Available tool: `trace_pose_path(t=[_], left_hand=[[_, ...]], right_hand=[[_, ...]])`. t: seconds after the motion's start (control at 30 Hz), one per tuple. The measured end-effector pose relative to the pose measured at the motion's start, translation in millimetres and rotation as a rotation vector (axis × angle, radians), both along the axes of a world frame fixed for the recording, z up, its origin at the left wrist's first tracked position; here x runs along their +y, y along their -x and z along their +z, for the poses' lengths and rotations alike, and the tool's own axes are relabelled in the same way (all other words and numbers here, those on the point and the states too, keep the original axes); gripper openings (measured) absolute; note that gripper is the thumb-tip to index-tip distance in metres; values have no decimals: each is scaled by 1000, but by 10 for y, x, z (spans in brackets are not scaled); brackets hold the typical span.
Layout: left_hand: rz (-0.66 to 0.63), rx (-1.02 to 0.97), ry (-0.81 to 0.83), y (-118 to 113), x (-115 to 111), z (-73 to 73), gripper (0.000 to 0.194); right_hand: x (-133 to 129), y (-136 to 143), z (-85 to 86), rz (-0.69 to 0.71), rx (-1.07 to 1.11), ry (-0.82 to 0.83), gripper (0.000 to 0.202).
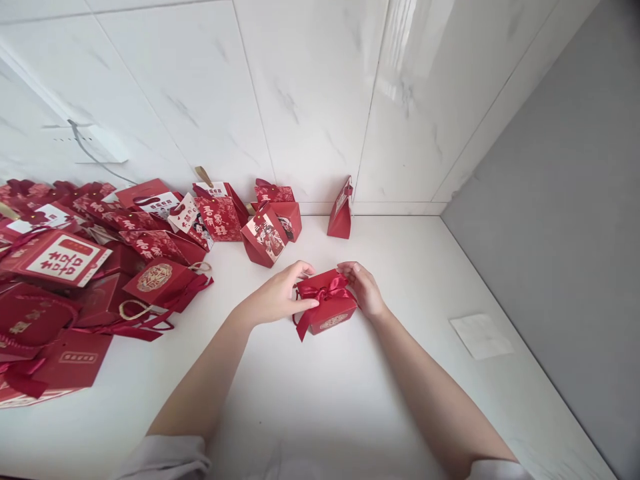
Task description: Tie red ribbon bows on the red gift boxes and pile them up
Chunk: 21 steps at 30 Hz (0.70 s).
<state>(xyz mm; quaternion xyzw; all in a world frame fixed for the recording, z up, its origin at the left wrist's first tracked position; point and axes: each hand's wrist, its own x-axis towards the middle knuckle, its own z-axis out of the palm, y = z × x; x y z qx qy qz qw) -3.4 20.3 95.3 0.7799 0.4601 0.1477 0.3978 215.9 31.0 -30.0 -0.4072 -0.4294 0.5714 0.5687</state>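
A red gift box [334, 311] with a satin ribbon bow [327, 291] on top and a gold emblem on its front stands on the white table. Round its left side curves my left hand [280, 293], thumb on the ribbon side and fingers behind the box's back left corner. At the box's right side is my right hand [364, 288], its fingertips by the back right corner. Between them the two hands hold the box. The bow's tail hangs down at the box's left front.
Many red boxes and bags [155, 275] are heaped at the left. Several small red boxes [265, 235] stand near the tiled wall [310, 100], one upright red box [341, 212] behind my hands. A white paper square [481, 336] lies at the right, near a grey panel [560, 200].
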Motion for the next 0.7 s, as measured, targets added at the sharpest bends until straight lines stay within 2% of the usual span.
trace_pose_path(t=[0.13, 0.3, 0.5, 0.6, 0.7], left_hand=[[-37, 7, 1, 24, -5, 4, 26], [-62, -46, 75, 43, 93, -114, 31], [-87, -105, 97, 58, 118, -149, 31], [-136, -215, 178, 58, 161, -250, 34], [-153, -450, 271, 22, 200, -438, 39]], right_hand=[[-10, -1, 25, 10, -6, -14, 34], [-8, -2, 31, 18, -22, 4, 34], [-9, -2, 29, 62, 46, -8, 29], [-15, 0, 43, 67, 48, -10, 27], [-17, 4, 41, 39, 30, -14, 26]])
